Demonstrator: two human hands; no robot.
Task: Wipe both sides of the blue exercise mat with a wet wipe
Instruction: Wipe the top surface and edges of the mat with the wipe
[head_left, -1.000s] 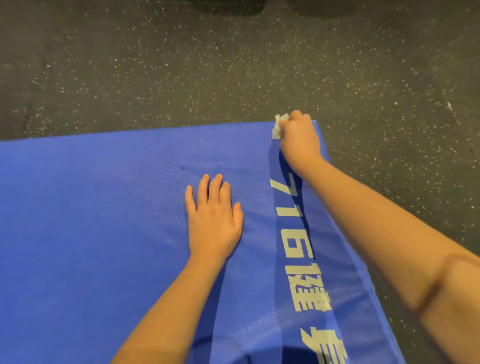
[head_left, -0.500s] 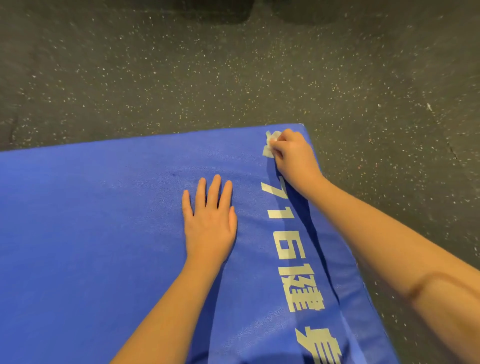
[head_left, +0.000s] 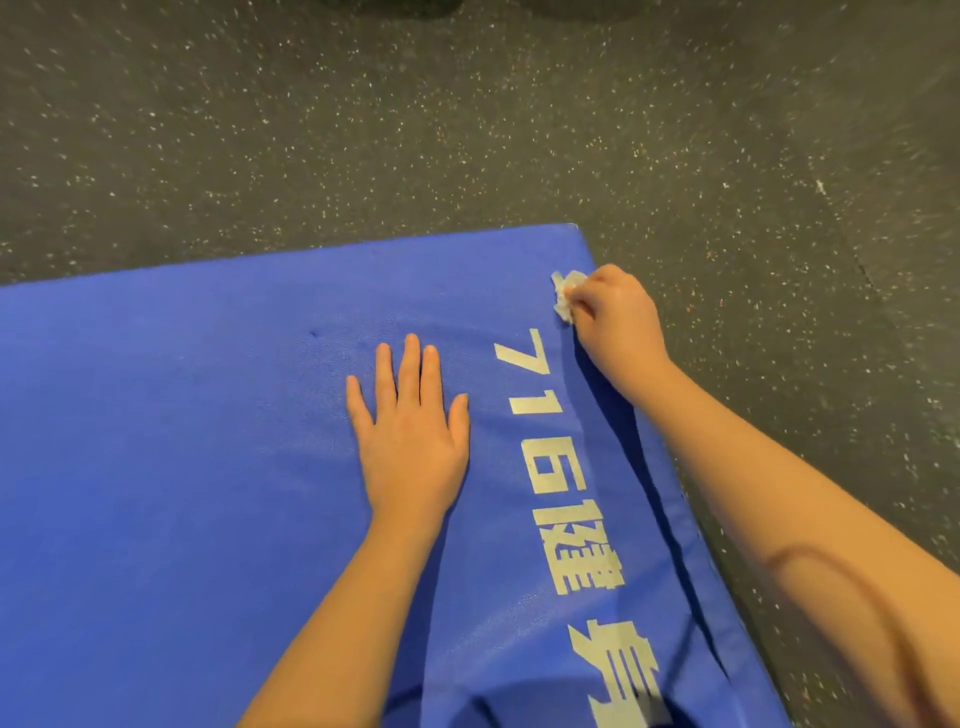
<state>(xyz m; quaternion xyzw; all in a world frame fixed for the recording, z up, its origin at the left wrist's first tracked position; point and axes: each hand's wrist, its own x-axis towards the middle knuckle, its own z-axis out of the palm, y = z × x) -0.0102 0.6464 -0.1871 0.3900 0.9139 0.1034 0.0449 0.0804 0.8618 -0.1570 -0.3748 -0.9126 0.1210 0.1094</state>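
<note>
A thick blue exercise mat (head_left: 182, 441) lies flat on the floor, with pale printed characters running along its right side. My left hand (head_left: 410, 431) rests palm down on the mat, fingers straight and together. My right hand (head_left: 615, 312) grips a crumpled white wet wipe (head_left: 566, 296) and presses it on the mat's right edge, a little below the far right corner. Most of the wipe is hidden inside the fist.
Dark speckled rubber floor (head_left: 467, 130) surrounds the mat at the far side and on the right. Two dark shapes sit at the very top edge of the view.
My right hand has drawn the wipe back from the far right corner toward me along the right edge. My left hand stays flat in the same spot on the mat.
</note>
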